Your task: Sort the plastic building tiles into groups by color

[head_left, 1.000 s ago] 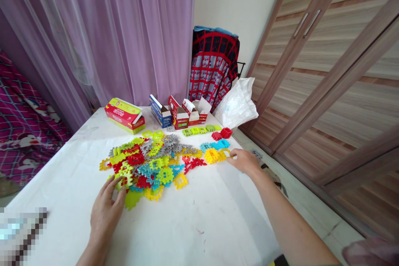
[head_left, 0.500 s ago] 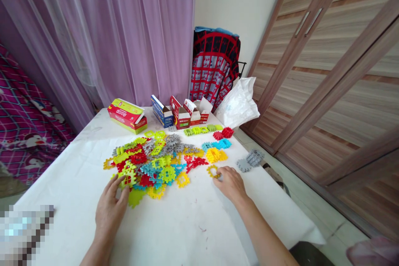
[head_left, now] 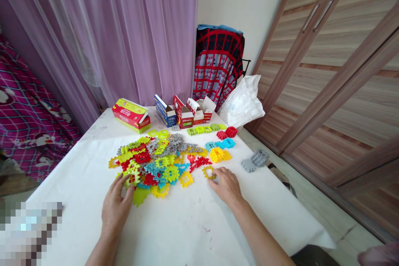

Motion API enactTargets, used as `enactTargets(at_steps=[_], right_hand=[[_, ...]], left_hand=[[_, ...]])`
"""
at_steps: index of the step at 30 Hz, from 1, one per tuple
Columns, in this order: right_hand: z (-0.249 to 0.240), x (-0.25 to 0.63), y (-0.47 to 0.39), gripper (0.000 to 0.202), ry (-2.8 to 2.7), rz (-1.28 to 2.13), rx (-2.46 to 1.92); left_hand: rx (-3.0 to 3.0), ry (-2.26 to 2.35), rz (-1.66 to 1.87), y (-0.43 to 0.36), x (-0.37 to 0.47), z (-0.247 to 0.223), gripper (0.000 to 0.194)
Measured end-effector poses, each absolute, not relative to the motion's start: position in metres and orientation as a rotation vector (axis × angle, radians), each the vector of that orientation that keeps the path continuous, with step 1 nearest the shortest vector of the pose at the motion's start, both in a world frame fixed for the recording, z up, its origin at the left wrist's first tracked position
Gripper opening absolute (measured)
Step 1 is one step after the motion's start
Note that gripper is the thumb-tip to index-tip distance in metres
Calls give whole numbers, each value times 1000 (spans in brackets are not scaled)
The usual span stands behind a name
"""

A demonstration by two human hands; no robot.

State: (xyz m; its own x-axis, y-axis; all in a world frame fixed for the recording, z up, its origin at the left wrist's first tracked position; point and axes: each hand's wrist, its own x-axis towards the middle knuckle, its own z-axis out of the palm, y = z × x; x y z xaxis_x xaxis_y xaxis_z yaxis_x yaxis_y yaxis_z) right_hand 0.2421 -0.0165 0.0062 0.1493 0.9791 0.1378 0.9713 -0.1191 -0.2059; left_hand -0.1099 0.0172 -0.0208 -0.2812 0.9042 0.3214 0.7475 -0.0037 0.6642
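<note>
A heap of interlocking plastic building pieces [head_left: 162, 162] in lime, red, grey, blue and yellow covers the middle of the table. My left hand [head_left: 116, 201] rests at the heap's near left edge, thumb and fingers apart, its fingertips at a lime window-like piece [head_left: 133, 178]. To the right of the heap, my right hand [head_left: 227, 185] pinches a yellow open-frame building piece [head_left: 208, 172] between thumb and fingers, low over the tabletop. Beyond that hand sit yellow pieces [head_left: 220, 155], blue pieces [head_left: 220, 144], red pieces [head_left: 227, 133] and grey pieces [head_left: 255, 160], grouped by colour.
Along the back of the white-covered table [head_left: 174, 232] stand a red-and-lime box [head_left: 131, 115], a blue box [head_left: 165, 111] and open red boxes [head_left: 183, 113]. A row of lime pieces [head_left: 205, 129] lies before them. A white plastic bag [head_left: 241, 102] is at the back right corner.
My right hand has moved a little left toward the heap with the yellow building piece. My left hand stays at the heap's edge. The whole view has shifted slightly.
</note>
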Motion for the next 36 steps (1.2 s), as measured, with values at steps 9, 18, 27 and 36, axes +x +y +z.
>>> enactTargets(at_steps=[9,18,27,36], right_hand=[[35,236,-2,19,-1986,56,-2168],[51,200,36,30,-2161,82,-2254],[39,208,53,24,-2452,67,-1944],[41,209,62,27,-2535,114,-1857]], left_hand=[[1768,2076,1170,20,-110,-25,40],[1783,2082,1160,18,-108,-21,40],[1783,2074,1171,18,-107,-23,37],[1781,2075,1179,18,-107,-23,38]])
